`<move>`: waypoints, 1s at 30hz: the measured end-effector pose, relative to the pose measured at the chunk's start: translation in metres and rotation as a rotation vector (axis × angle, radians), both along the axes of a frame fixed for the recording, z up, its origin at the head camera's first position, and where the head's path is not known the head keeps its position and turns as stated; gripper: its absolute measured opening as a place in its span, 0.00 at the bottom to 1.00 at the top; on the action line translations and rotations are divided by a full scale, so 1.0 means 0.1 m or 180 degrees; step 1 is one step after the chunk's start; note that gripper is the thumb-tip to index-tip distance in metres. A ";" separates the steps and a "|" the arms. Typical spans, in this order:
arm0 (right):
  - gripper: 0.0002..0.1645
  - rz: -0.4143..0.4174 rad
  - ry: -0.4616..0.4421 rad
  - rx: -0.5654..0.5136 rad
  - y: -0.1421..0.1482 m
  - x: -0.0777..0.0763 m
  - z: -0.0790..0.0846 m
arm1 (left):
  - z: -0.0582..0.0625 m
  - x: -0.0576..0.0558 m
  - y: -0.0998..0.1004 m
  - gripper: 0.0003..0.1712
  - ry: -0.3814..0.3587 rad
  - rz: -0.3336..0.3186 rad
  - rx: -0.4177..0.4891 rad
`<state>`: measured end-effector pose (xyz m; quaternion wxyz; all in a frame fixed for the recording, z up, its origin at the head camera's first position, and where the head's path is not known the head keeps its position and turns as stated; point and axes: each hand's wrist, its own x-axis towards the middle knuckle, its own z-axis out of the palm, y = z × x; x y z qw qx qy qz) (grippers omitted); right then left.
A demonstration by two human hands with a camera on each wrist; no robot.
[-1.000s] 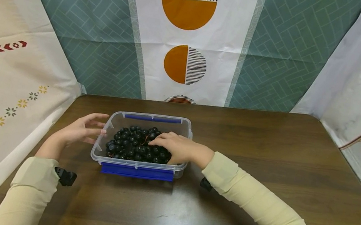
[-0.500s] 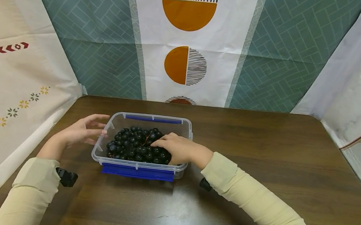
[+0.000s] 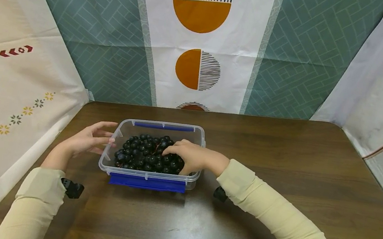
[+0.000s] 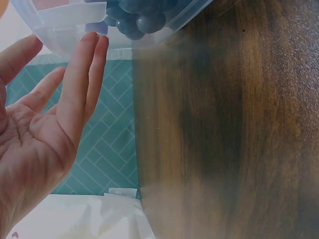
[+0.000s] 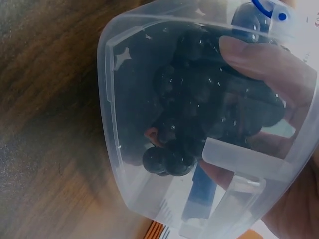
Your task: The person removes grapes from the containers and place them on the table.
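A clear plastic container (image 3: 153,175) with blue side latches stands on the table, holding a bunch of dark grapes (image 3: 142,151). My right hand (image 3: 191,156) reaches over its right end and grips the grapes. Through the container wall in the right wrist view, the thumb (image 5: 249,57) lies along one side of the grapes (image 5: 199,99), with a fingertip on the other side. Some of the right fingers are hidden among the fruit. At the container's left end, my left hand (image 3: 90,137) has its fingers extended, with fingertips (image 4: 89,39) right at the outer wall.
The brown wooden table (image 3: 264,155) extends to the right and in front of the container. Behind it hangs a green and white patterned cloth (image 3: 295,69). Light cloths hang at the left and right sides, and a small black camera sits on each wrist.
The right hand's fingertips have shifted slightly to the right over the grapes. The left hand and the container keep their places, apart from a slight shift of the head view.
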<state>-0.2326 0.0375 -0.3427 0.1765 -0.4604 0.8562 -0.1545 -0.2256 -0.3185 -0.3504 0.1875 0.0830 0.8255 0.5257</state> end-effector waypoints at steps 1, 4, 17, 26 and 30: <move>0.41 0.0006 -0.0017 -0.0011 0.00 0.00 0.00 | 0.00 0.00 0.00 0.40 -0.0003 0.0001 0.0004; 0.41 0.0025 -0.0061 -0.0046 0.02 -0.02 0.01 | 0.01 0.00 0.00 0.40 0.0003 -0.0002 -0.0003; 0.40 0.0080 -0.0121 -0.0106 0.03 -0.06 0.04 | 0.02 0.01 0.00 0.39 0.0013 -0.0009 -0.0038; 0.41 0.0096 -0.0176 -0.0074 0.01 -0.10 0.07 | 0.00 0.01 0.00 0.40 0.0001 0.0000 -0.0016; 0.41 0.0091 -0.0139 -0.0003 0.01 -0.10 0.07 | -0.01 0.01 0.00 0.40 -0.0004 0.0032 -0.0039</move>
